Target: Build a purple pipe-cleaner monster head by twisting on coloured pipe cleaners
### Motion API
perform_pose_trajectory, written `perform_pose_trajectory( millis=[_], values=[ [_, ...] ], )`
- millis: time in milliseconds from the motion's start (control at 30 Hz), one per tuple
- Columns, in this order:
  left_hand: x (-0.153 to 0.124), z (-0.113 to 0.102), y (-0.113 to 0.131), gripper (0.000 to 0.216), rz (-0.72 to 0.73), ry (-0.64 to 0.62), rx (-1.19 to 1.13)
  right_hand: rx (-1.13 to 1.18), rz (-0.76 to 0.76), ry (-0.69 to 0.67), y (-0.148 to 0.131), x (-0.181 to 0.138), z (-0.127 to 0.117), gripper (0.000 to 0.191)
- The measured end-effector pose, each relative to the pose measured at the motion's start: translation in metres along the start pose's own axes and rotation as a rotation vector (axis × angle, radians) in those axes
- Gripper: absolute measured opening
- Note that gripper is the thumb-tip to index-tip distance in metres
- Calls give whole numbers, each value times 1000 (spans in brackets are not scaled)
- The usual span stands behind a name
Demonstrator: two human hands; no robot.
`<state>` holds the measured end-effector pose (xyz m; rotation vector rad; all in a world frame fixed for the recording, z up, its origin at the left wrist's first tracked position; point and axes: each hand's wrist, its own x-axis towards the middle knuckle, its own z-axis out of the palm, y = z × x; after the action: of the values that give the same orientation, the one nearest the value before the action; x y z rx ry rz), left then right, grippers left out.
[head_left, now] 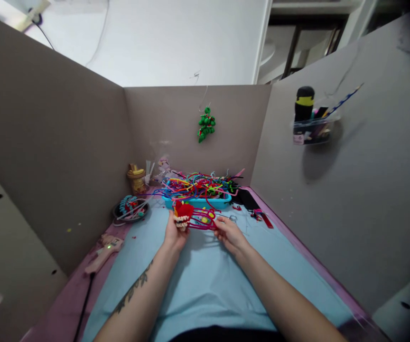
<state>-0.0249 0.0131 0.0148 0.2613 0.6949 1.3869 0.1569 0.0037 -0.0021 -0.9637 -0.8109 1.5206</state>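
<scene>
Above the blue cloth [205, 270], both hands hold a pipe-cleaner figure [183, 213] between them. Its left part is a red and cream-white bundle, and magenta loops with yellow bits stretch to the right. My left hand [175, 233] is closed round the red and white end. The fingers of my right hand [228, 232] pinch the tips of the magenta loops. Just behind stands a turquoise tray [212, 204] heaped with pipe cleaners [201, 184] in many colours. Scissors [232, 218] lie beyond my right hand.
A pink glue gun [103, 256] with a lit green light and black cord lies left. Behind it stands a dark bowl [144, 216] of pieces. A black phone-like slab [245, 198] lies right. Grey panels [162, 114] enclose the table; a clear bin [312, 132] hangs right.
</scene>
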Motion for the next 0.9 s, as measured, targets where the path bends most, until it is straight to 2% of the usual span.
perform_pose_trajectory(
  millis=[100,233,367,667,900],
  values=[
    [0,2,0,38,32,18,9,-18,54,-99,-4,-3,0,26],
    [-3,5,2,39,38,-46,-13,-75,124,-181,-4,-3,-2,16],
    [-4,4,6,36,-2,-129,-40,-145,112,-165,-1,1,-5,17],
    [3,0,7,28,-118,-155,2,-334,-30,-140,-7,7,-15,34],
    [-3,6,5,34,-48,-193,-67,-225,102,-148,-3,6,-13,31]
  ],
)
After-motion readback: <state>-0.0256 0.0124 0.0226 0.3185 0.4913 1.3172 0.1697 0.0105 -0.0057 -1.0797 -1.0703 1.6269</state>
